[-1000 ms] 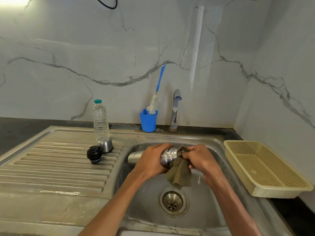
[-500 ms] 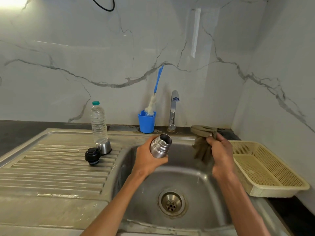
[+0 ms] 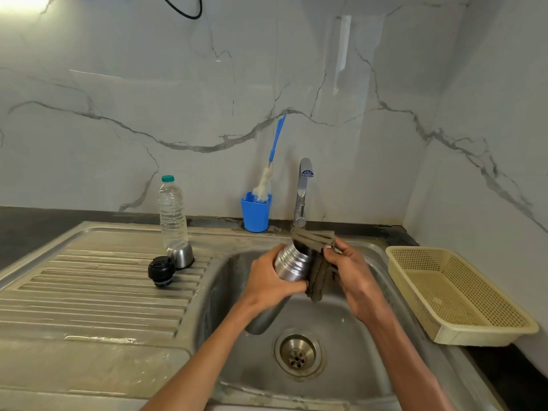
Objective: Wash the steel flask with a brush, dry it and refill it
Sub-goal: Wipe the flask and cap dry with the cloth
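Over the sink basin (image 3: 350, 336), my left hand (image 3: 267, 280) grips the steel flask (image 3: 292, 266), its mouth tilted up and to the right. My right hand (image 3: 353, 277) holds an olive-green cloth (image 3: 314, 247) draped over the flask's mouth and down its right side. The blue-handled bottle brush (image 3: 268, 173) stands in a blue cup (image 3: 255, 213) behind the sink. A clear water bottle (image 3: 172, 212) with a green cap stands on the drainboard. In front of it lie the steel cup lid (image 3: 181, 254) and the black stopper (image 3: 161, 271).
The steel tap (image 3: 302, 191) rises behind the basin, with no water running. A cream plastic basket (image 3: 456, 295) sits on the counter at the right, against the marble wall. The ribbed drainboard (image 3: 89, 292) stretches left of the basin. The drain (image 3: 298, 353) lies below the hands.
My right hand pulled the cloth off the flask and lifted it to the right, then brought it back over the flask's mouth. My left hand tipped the flask's mouth upward.
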